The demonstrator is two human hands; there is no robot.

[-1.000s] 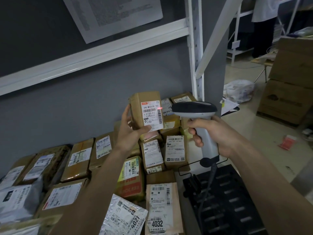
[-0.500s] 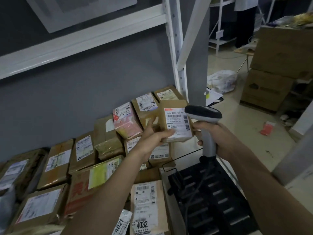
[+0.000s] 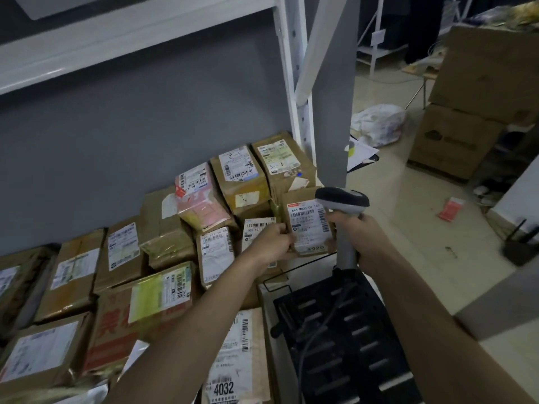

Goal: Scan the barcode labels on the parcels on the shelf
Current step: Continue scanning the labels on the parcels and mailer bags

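Setting a small brown cardboard parcel with a white barcode label (image 3: 307, 225) down at the right end of the shelf, the person's left hand (image 3: 269, 243) pinches its left edge with curled fingers, at about nine o'clock of the box. The right hand (image 3: 360, 239) is wrapped round the grip of a grey and black handheld barcode scanner (image 3: 344, 201), whose head sits at one o'clock of that box, touching or just above its top corner; I cannot tell which.

The parcel stands almost at the shelf's right-hand end, close to the white metal shelf upright (image 3: 294, 91). To me that is the weak spot: let go while it leans and it may tip toward four o'clock, off the shelf and onto the black slatted plastic crate (image 3: 350, 330) below.

The scanner's grey cable (image 3: 318, 325) trails down across the crate. A quick swing of the right hand toward the next box could snag it on a slat and jerk the aim away.

At ten o'clock of the held box a pink-wrapped parcel (image 3: 201, 199) lies tilted on the pile of brown boxes (image 3: 163, 228); a nudge from the left forearm may slide it. Labels there face different ways, and the dim light could bring misreads or a parcel scanned twice.
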